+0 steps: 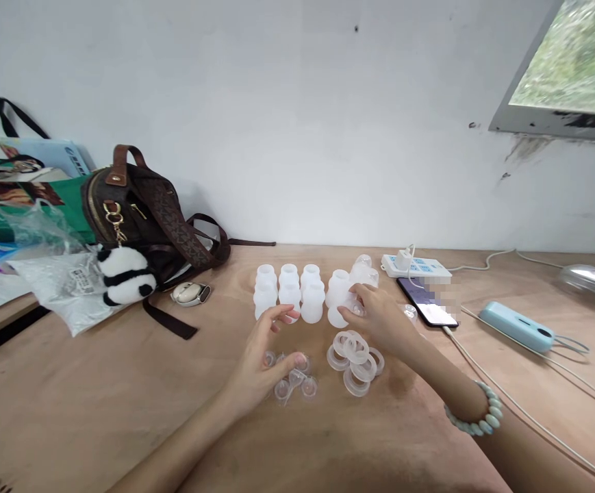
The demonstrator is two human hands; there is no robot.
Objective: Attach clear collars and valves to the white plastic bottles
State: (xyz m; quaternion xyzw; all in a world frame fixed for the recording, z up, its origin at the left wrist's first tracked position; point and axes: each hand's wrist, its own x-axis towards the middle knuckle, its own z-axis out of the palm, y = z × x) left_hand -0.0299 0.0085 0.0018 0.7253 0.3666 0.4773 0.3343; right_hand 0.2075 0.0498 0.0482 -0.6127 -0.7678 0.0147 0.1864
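Observation:
Several frosted white bottles [313,302] stand upright in short rows on the wooden table. My left hand [263,359] is open, thumb and fingers apart, in front of the bottles and over a cluster of small clear silicone nipples [308,387]; nothing is in it. At the right end of the rows, the thumb and fingers of my right hand [379,316] close on a clear dome cap [357,309], partly hidden by the fingers. More clear dome caps [363,263] lie just behind that hand. Translucent collar rings [356,378] are piled loosely below it.
On the right are a power strip [433,271], a phone [423,301] on a cable and a blue power bank [517,326]. A brown backpack [148,212] with a panda charm [127,276], a plastic bag [66,287] and a watch [190,294] occupy the left side.

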